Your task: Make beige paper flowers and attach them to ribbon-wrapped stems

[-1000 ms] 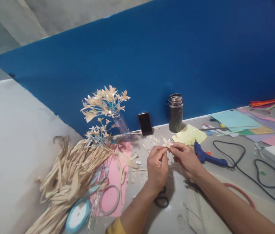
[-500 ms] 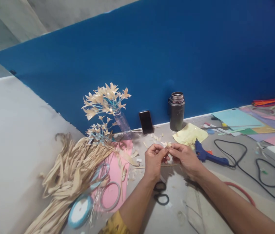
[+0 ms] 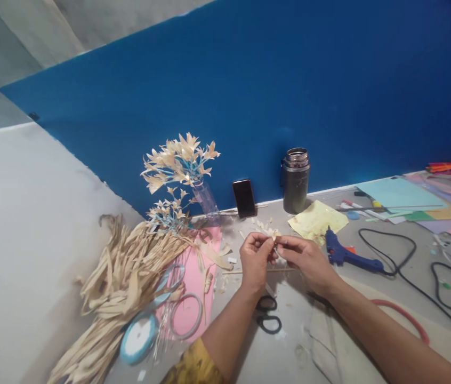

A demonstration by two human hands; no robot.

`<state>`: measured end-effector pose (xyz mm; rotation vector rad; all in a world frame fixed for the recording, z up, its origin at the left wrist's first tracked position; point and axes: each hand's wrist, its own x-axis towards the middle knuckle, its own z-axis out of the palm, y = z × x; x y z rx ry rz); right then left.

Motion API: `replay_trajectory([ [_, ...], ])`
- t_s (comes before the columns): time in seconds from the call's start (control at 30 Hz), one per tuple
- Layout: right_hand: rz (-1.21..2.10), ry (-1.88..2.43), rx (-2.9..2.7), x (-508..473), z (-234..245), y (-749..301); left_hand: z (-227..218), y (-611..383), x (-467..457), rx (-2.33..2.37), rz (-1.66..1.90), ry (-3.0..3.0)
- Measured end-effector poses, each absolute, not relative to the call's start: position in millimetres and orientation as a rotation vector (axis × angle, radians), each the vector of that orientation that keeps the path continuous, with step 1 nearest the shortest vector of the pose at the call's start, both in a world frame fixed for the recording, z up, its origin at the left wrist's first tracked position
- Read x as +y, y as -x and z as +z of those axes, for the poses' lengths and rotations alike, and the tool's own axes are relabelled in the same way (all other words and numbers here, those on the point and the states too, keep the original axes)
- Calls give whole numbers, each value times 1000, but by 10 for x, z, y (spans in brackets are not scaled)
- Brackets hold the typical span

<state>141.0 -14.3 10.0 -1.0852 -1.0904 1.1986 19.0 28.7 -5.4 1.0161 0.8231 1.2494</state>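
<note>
Fingertips of my left hand [image 3: 256,260] and my right hand [image 3: 308,262] meet in a pinch over the table. Between them is a small pale dried-husk flower [image 3: 274,234], its petals showing just above the fingers; its lower part is hidden. Black-handled scissors [image 3: 269,323] lie under my left wrist, and a thin stick [image 3: 233,272] runs along the table behind the hands. To the right of my right hand rests a blue glue gun [image 3: 351,258], beside a crumpled yellow paper [image 3: 316,220]. Husk scraps are scattered around.
A bundle of dried husks [image 3: 125,277] and a blue ribbon roll [image 3: 139,338] lie left on pink paper [image 3: 188,314]. Husk flowers [image 3: 183,160] stand in a clear vase [image 3: 207,202]. A phone [image 3: 243,198] and a dark flask [image 3: 295,184] stand by the blue wall. A black cord [image 3: 417,288] loops at right.
The view has shifted slightly, so everything sits a little further right. My right fingers have straightened somewhat along the flower; both hands keep their pinch.
</note>
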Motion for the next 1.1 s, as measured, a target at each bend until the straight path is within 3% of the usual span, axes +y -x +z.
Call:
replay_trajectory([
  [0.6,1297,991,-1216,-180,101,-1411,-37,-65,393,645,1011,-961],
  [1.1,1391,1108,-1297,-146,-21,-1353,44,9,333,791,830,-1155],
])
